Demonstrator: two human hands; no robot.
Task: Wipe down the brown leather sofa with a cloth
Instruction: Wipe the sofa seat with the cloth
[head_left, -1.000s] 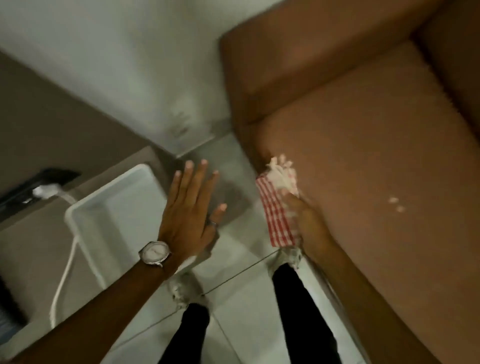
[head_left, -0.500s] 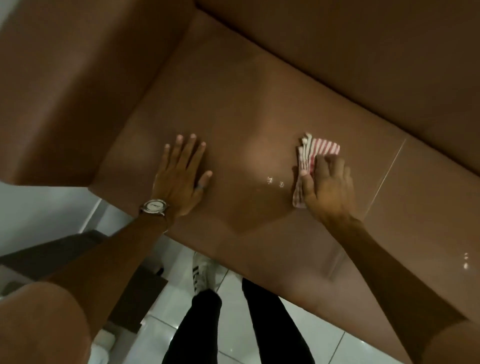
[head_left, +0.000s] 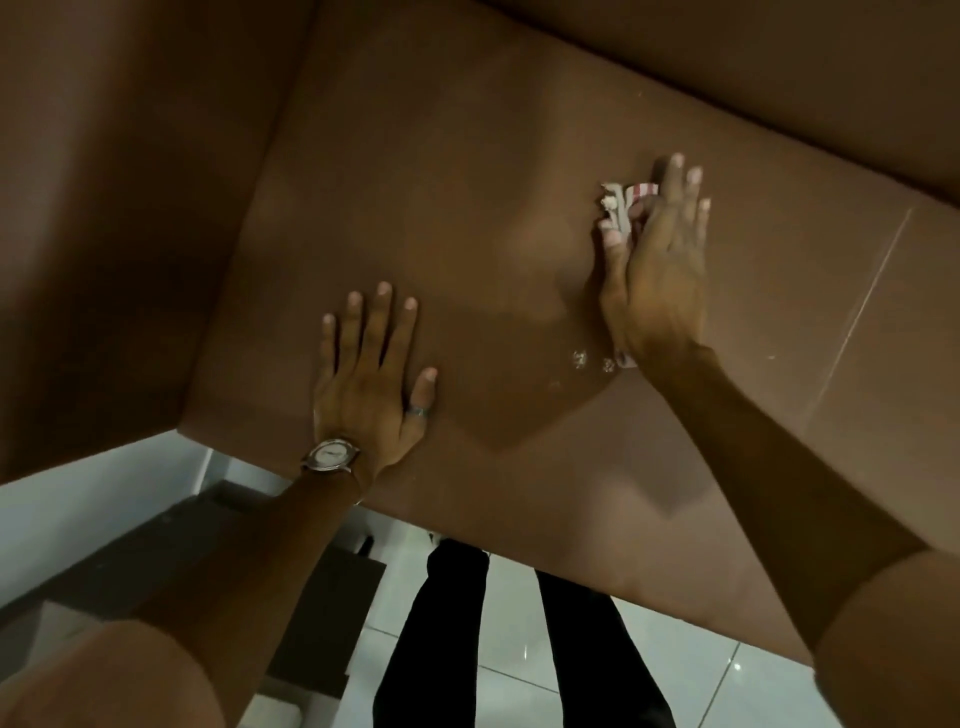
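Observation:
The brown leather sofa (head_left: 441, 171) fills most of the view, its seat cushion under both hands. My right hand (head_left: 657, 270) presses flat on a red-and-white checked cloth (head_left: 626, 200) far back on the seat, near the backrest; most of the cloth is hidden under the palm, with a frayed edge showing at the fingertips and a corner at the wrist. My left hand (head_left: 371, 379), with a wristwatch and a thumb ring, lies flat with fingers spread on the seat near its front edge, holding nothing.
The sofa's armrest (head_left: 130, 218) rises at the left and the backrest (head_left: 779, 67) runs along the top right. A seam (head_left: 857, 312) divides the seat cushions at the right. Small wet spots (head_left: 592, 361) glisten beside my right wrist. White floor tiles (head_left: 519, 675) and my black-trousered legs are below.
My right hand has pushed the cloth farther back across the seat toward the backrest, covering more of it. My left hand stays planted flat on the cushion.

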